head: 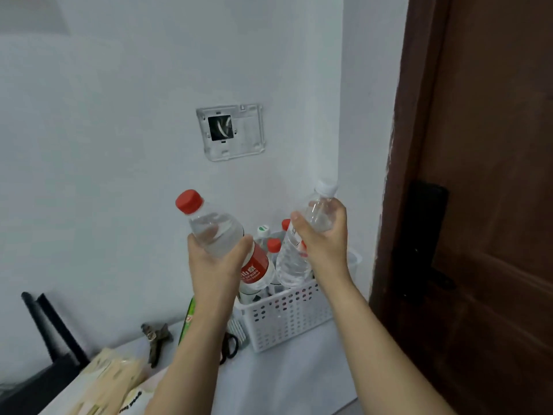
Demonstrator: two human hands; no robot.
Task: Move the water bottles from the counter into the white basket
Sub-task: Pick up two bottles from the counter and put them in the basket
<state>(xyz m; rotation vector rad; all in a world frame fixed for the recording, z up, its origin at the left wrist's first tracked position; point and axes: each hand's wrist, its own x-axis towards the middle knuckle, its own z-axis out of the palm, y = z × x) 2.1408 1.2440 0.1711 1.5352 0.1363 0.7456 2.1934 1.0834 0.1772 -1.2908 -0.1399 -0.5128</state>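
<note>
Left grip (220,256) clasping red-capped bottle (215,232), right grip (321,238) clasping white-capped bottle (302,250) — hovering over crowded white basket (287,319) at 12 o'clock; risking jamming — standing bottles blocking entry.

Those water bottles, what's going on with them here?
A person is loading bottles into the white basket on the counter. The left hand holds a red-capped bottle and the right hand holds a white-capped bottle, both raised above the basket. Several bottles already stand inside it.
</note>
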